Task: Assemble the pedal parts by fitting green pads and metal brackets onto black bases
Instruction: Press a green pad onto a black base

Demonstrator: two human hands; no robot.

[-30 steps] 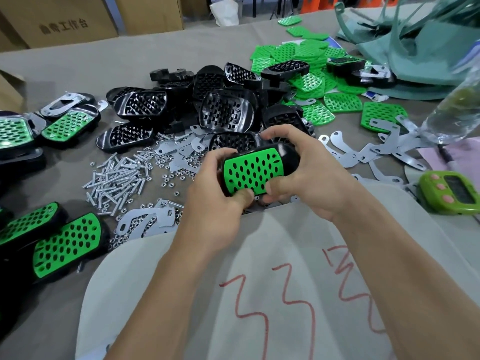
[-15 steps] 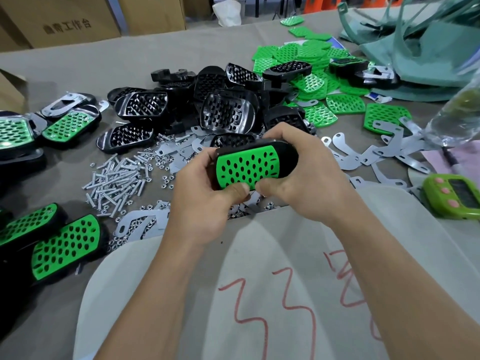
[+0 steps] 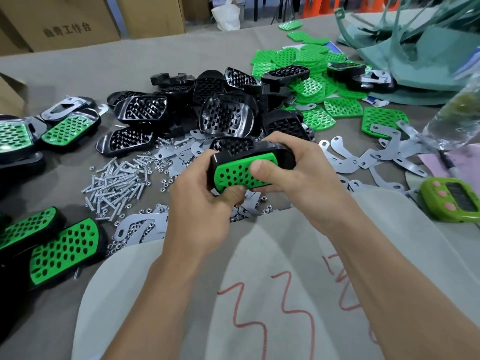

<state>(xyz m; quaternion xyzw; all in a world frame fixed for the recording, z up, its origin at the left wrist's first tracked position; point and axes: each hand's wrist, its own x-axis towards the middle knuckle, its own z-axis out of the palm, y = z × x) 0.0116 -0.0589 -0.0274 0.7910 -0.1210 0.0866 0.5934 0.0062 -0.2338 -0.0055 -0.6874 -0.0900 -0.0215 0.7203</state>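
This is a small assembly workshop: a grey cloth-covered table [image 3: 155, 63] carries heaps of black perforated plastic pedal bases [image 3: 223, 115], loose green perforated pads [image 3: 306, 61], flat silvery metal brackets [image 3: 374, 157] and steel screws [image 3: 114, 185], with brown cardboard cartons [image 3: 65, 22] behind.

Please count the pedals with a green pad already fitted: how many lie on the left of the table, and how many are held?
Pedals at upper left: 2
Pedals at lower left: 2
Held pedal, between left hand and right hand: 1
Total: 5
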